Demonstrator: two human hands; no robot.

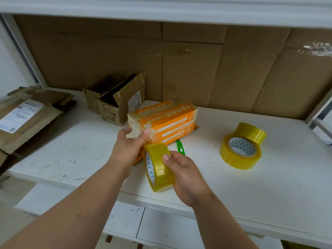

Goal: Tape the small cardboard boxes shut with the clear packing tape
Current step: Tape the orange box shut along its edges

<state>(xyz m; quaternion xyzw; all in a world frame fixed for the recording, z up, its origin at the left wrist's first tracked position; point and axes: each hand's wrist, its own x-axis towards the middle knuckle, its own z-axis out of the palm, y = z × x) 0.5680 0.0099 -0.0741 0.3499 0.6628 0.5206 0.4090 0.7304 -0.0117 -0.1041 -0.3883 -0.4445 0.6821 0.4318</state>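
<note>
Two hands over white counter (269, 186). Right hand (185, 174) curled around yellow-tinted tape roll (159, 167), thumb on outer face, roll upright, raised off surface. Left hand (130, 143) pinching loose tape end against near end of orange box (164, 121). Box lying on its side at counter middle, tape bands already across top and end. Green cutter (180, 147) just beside box, partly hidden behind roll. Two spare tape rolls (241, 149) touching, well right. Opened brown carton (115, 97) behind; flattened cardboard (27, 115) far left.
</note>
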